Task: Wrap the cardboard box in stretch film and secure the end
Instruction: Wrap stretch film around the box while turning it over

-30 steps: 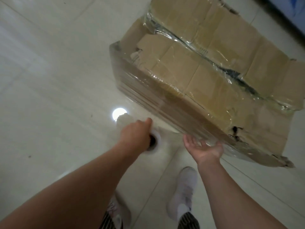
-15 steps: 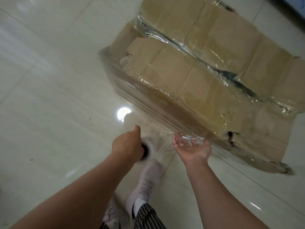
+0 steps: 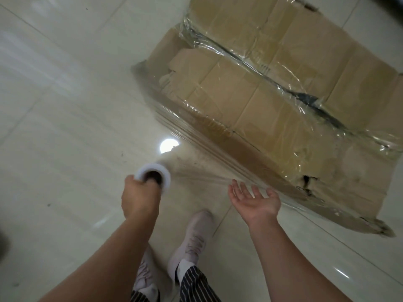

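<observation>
floor (image 3: pixel 54 127): glossy pale tile, lamp glare mid-frame.
cardboard box (image 3: pixel 272 94): upper right, on the floor, already filmed.
left hand (image 3: pixel 139 197): lower centre-left, fingers curled on film roll (image 3: pixel 153 173), core end facing camera.
film sheet (image 3: pixel 200 171): taut, running from roll to box's near side.
right hand (image 3: pixel 255 199): palm up, fingers spread, holding nothing; sheet just up-frame of fingertips, contact unclear.
next: probably the right hand, the nearer one, catches the sheet.

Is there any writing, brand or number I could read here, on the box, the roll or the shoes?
No text can be read anywhere.
The cardboard box shows only plain brown flaps under shiny film; its dark marks are tears and gaps, not letters.
The film roll in the left hand is plain white.
The shoes show no legible logo.
</observation>
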